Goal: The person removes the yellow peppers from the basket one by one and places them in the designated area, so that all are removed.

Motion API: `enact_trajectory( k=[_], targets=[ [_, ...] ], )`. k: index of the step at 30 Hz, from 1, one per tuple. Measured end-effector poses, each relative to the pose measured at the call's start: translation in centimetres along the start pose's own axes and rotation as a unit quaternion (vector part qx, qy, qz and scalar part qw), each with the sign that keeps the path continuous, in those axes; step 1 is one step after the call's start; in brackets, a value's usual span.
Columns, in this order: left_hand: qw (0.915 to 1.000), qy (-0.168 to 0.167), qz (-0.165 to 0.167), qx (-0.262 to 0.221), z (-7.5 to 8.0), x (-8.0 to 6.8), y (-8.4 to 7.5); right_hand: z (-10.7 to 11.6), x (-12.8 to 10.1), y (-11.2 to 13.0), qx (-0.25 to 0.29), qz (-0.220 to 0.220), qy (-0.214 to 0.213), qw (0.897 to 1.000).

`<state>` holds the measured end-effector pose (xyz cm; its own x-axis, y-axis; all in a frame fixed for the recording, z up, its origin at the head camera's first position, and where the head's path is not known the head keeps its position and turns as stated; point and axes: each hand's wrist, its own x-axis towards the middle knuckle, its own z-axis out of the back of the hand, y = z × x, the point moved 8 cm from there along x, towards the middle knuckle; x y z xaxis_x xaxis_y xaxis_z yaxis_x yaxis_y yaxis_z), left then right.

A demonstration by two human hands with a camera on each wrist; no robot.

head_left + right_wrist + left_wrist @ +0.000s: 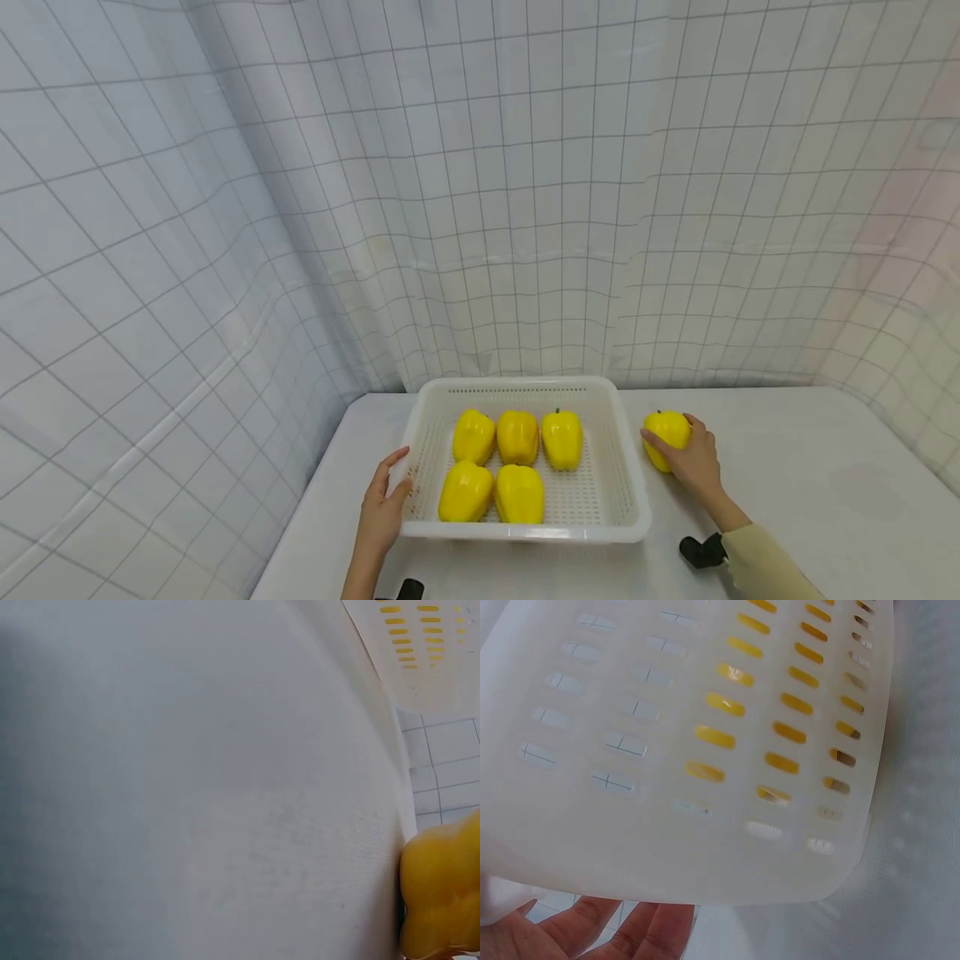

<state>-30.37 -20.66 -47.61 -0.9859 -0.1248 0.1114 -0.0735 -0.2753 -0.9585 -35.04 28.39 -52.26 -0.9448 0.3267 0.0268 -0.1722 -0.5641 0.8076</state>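
Note:
A white perforated plastic basket (633, 467) sits on the table with several yellow bell peppers (518, 437) in it, three in the far row and two in the near row. My left hand (381, 508) holds the basket's left rim; in the left wrist view its fingers (634, 930) show past the rim's edge. To the right of the basket, my right hand (693, 458) grips another yellow bell pepper (667, 429), thumb on its near left side and fingers over its right. The right wrist view shows only part of this pepper (442, 889), close to the table surface.
The white-covered table (810, 483) extends on both sides of the basket. A white curtain with a dark grid (525, 208) hangs behind it and along the left. Black wrist-worn devices (701, 552) show near both wrists.

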Motion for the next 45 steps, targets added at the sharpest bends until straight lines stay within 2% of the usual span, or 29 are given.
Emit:
enact_trajectory(
  k=[13,16,19,22,25,30,34,39,45],
  targets=[
    [0.9999,-0.008,0.003,0.008,0.2,-0.3,-0.2,0.2,-0.4,0.1,0.013,0.008,-0.007,1.0],
    [0.9999,-0.009,0.004,0.01,0.2,-0.3,-0.2,0.7,-0.5,0.5,0.019,0.019,-0.026,0.999],
    [0.9999,-0.007,0.004,0.007,0.2,-0.2,-0.2,1.5,-0.7,1.2,0.016,0.037,-0.066,0.997],
    [1.0,-0.003,0.002,0.002,0.2,-0.2,-0.1,2.6,-0.9,2.3,0.02,0.068,-0.121,0.99],
    [1.0,-0.002,0.003,-0.008,0.1,-0.1,-0.1,3.6,-1.2,3.9,0.049,0.113,-0.167,0.978],
    [1.0,-0.003,0.002,-0.009,0.2,-0.1,-0.2,4.6,-1.7,7.2,0.099,0.199,-0.201,0.954],
    [1.0,-0.006,0.0,-0.004,0.2,-0.1,-0.3,4.8,-2.4,9.9,0.12,0.256,-0.193,0.94],
    [1.0,-0.006,-0.006,-0.003,0.1,-0.1,-0.4,4.0,-3.3,12.7,0.112,0.269,-0.144,0.946],
    [0.9999,-0.007,-0.011,0.007,0.1,-0.1,-0.2,2.3,-3.7,15.3,0.109,0.287,-0.057,0.95]
  ],
)
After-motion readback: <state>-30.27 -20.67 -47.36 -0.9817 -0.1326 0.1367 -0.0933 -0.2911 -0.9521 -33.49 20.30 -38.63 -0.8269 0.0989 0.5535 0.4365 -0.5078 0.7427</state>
